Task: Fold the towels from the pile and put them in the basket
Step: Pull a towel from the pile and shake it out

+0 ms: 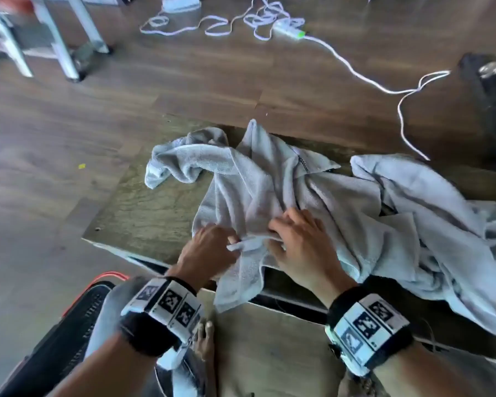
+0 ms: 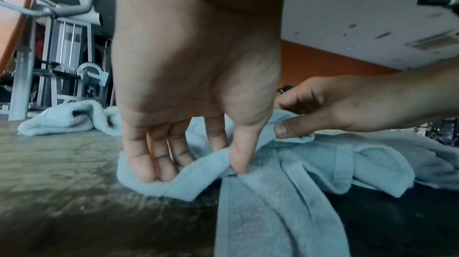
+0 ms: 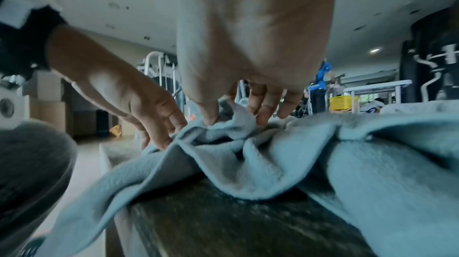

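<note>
A crumpled grey towel (image 1: pixel 255 181) lies on the low wooden table (image 1: pixel 143 213), one end hanging over the near edge. My left hand (image 1: pixel 226 242) pinches the towel's hem between thumb and fingers; the left wrist view shows the left hand (image 2: pixel 193 167) with its thumb pressed on the edge. Just to the right, my right hand (image 1: pixel 275 236) grips a fold of the same towel, as the right wrist view shows at the right hand (image 3: pixel 236 119). More grey towels form a pile (image 1: pixel 427 210) on the table's right side. A black basket (image 1: pixel 69 333) with a red rim sits at lower left, partly hidden by my forearm.
White cables (image 1: pixel 355 73) and a power strip trail across the wooden floor beyond the table. Metal machine legs (image 1: pixel 55 38) stand at the far left, and a dark object (image 1: pixel 493 96) at the far right. A bare foot (image 1: pixel 204 339) is below the table edge.
</note>
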